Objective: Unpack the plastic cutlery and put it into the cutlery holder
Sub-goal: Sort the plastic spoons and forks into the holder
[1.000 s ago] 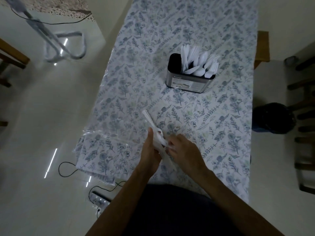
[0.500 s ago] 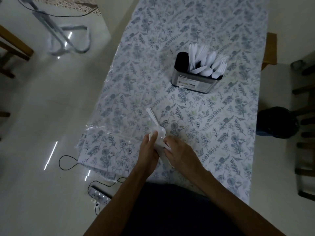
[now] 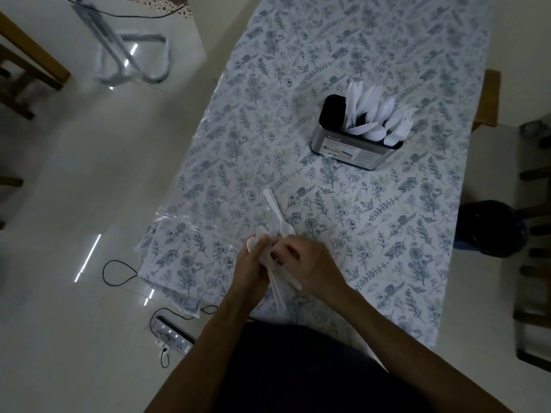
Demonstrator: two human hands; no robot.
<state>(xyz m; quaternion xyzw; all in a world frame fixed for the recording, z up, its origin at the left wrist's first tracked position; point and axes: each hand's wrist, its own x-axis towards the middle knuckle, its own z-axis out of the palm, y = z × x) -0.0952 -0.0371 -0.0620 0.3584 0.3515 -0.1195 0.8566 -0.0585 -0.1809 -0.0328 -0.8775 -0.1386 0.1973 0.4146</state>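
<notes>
Both hands, left hand (image 3: 253, 268) and right hand (image 3: 304, 263), pinch the wrapped cutlery (image 3: 275, 234); it seems light, thin, slippery, best held at the handles.

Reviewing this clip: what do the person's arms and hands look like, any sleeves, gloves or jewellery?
Both forearms are bare up to the frame edge; no sleeve shows. The left hand and right hand wear no gloves, and no ring, watch or bracelet is visible, though the light is dim.
</notes>
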